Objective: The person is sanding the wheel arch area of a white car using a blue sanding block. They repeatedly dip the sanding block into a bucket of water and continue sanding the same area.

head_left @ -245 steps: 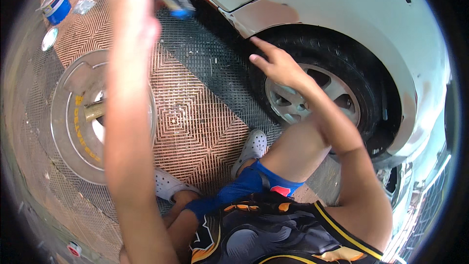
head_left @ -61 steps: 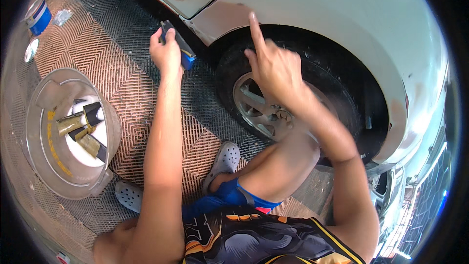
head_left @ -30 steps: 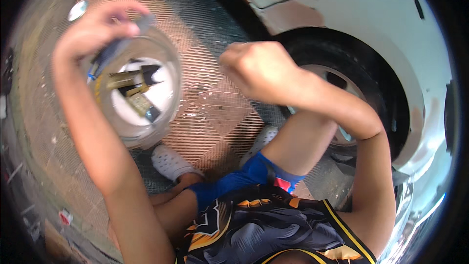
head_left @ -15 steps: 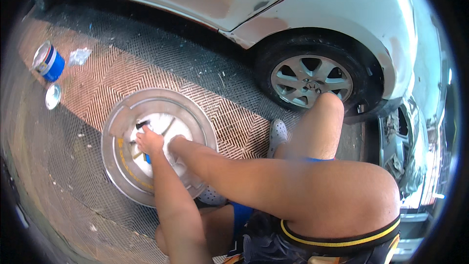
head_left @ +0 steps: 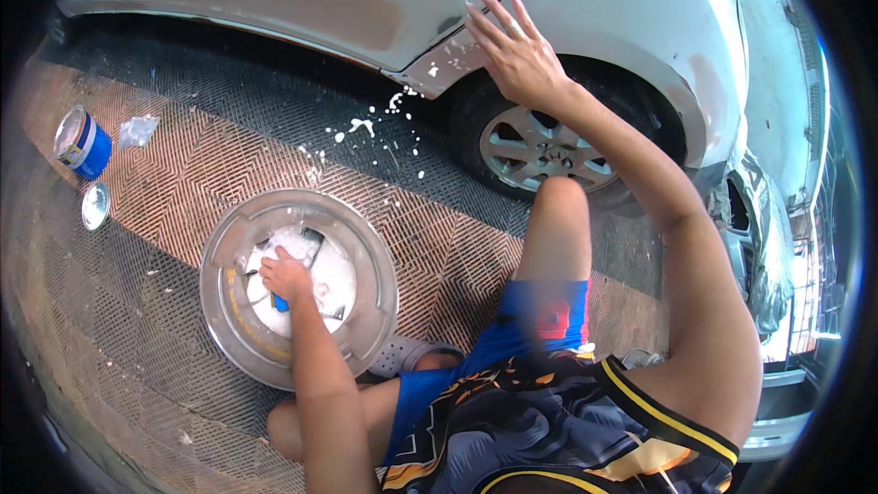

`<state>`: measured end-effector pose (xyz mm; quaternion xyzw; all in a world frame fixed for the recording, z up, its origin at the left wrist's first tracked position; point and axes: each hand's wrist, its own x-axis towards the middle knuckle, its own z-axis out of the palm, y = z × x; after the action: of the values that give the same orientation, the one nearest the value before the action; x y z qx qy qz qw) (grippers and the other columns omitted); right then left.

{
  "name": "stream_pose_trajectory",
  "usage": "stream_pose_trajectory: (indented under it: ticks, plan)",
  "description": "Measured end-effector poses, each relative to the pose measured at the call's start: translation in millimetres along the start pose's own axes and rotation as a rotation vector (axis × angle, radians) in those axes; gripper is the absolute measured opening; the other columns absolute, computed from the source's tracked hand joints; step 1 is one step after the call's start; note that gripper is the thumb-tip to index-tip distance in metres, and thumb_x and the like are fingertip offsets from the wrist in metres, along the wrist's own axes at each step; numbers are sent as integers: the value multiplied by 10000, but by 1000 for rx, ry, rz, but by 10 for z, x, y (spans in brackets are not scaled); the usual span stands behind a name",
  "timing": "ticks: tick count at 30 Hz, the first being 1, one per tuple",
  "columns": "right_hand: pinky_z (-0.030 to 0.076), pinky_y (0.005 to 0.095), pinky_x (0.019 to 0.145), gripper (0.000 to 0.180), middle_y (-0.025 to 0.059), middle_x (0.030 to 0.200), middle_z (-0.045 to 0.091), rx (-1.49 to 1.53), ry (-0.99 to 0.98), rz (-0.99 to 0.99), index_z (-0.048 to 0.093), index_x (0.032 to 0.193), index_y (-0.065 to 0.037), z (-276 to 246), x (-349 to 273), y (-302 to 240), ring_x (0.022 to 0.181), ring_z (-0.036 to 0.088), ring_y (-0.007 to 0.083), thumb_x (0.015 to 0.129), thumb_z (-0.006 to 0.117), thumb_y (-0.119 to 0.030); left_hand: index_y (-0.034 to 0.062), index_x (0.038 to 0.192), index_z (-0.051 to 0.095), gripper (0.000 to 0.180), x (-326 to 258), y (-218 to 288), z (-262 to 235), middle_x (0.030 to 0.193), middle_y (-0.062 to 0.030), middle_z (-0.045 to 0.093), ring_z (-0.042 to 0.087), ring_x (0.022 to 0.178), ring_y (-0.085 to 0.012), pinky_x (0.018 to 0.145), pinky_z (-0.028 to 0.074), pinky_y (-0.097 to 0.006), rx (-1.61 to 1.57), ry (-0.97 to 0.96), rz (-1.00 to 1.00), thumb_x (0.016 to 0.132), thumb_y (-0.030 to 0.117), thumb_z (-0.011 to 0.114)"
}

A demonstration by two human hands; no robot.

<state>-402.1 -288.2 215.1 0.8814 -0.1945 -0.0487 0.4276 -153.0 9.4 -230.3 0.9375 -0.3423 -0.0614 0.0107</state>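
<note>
My left hand [head_left: 285, 276] is down in a round metal basin [head_left: 366, 247] of white foamy water, closed on a small blue block [head_left: 280, 304] that shows just below my fingers. A dark flat piece [head_left: 311, 240] lies in the foam beside it. My right hand [head_left: 517, 55] is raised, fingers spread, with its palm flat on the pale car fender [head_left: 640, 27] just above the wheel [head_left: 540, 151]. It holds nothing. I squat between the basin and the wheel.
A blue can [head_left: 84, 140] and its round lid [head_left: 94, 206] stand at the far left on the grated floor [head_left: 165, 366]. White splashes [head_left: 366, 126] dot the floor and the fender's lower edge. The car's bumper [head_left: 777, 247] is at the right.
My right hand has left the basin and risen to the fender above the wheel. My left hand stays in the basin. White splashes now show on the floor.
</note>
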Motion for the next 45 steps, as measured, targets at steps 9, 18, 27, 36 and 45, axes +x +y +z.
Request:
stream_pose_trajectory:
  ticks: [9,18,27,36,45]
  plan:
    - [-7,491,1288,648,58,1669,276,102,-130,-416,384,1563,-114,734,99,399,1574,112,194,1032,439,-480,-70,967,705,361,661,-1383,-913,874,-143,707,699,788,-269,630,544,-471,-1177,-441,-530,920,287,682]
    - [76,523,1285,565,93,1621,371,18,260,-668,495,1485,-103,-224,-269,2662,1553,205,272,1008,540,-403,6,1287,608,555,174,3224,-3236,1203,-135,650,636,1045,-249,917,520,-378,-1961,284,-377,800,164,819]
    - [133,517,1281,529,56,1607,400,42,254,-643,503,1483,-138,-219,-636,2906,1542,245,253,1013,543,-377,-104,1255,651,427,77,4692,-3451,1200,-232,708,686,1068,-256,980,502,-355,-1743,521,-513,895,111,730]
    - [122,499,1290,504,49,1610,394,82,193,-646,514,1477,-163,-267,-623,2871,1540,247,251,1034,499,-402,-63,1262,663,429,57,4700,-3378,1180,-258,713,702,1080,-274,954,513,-362,-1756,505,-565,903,164,723]
    - [132,504,1289,501,58,1608,396,-1,155,-597,516,1474,-166,-372,-584,2793,1538,251,258,1035,494,-408,38,1260,700,390,53,4825,-3192,1109,-232,727,718,1021,-314,917,536,-400,-1591,645,-503,915,220,690]
